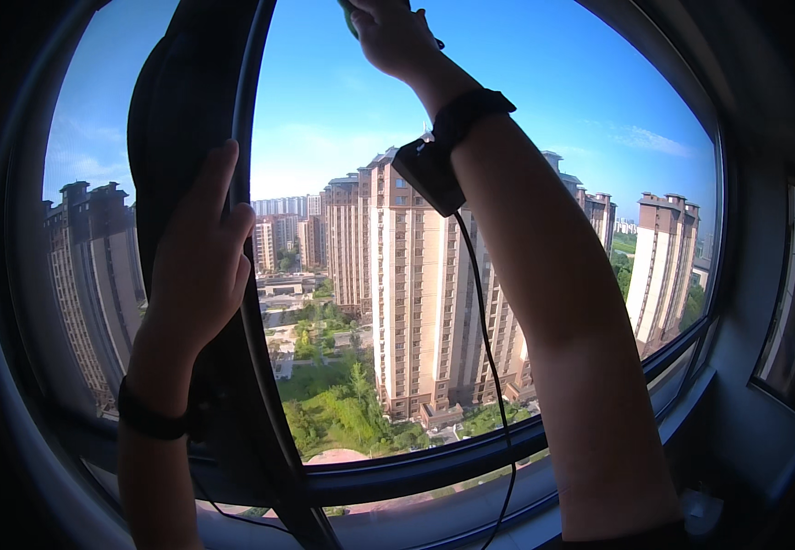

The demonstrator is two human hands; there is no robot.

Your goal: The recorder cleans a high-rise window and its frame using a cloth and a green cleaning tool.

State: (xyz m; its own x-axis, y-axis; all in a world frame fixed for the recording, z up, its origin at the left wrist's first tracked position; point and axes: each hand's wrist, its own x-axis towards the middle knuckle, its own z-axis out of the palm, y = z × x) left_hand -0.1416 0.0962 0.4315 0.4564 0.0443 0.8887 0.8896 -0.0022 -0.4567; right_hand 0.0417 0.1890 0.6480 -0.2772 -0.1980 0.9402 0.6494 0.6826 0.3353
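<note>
My left hand [201, 254] rests against the dark vertical window frame [249, 275], its fingers pointing up along it and parted. At the top edge of the view, my right hand [394, 34] is raised before the large window pane [329, 89] and closed on a dark and green object that is mostly cut off, so its kind cannot be told. Both wrists wear black bands. A small black box [432, 175] hangs at the right wristband [473, 113], with a black cable [483, 302] running down from it.
The dark lower window rail [425, 474] and a pale sill [384, 512] cross below. Right of the pane is a wall [748, 289] with another window [789, 289]. A small pale object [702, 510] lies at the lower right. Tall apartment towers [411, 289] stand outside.
</note>
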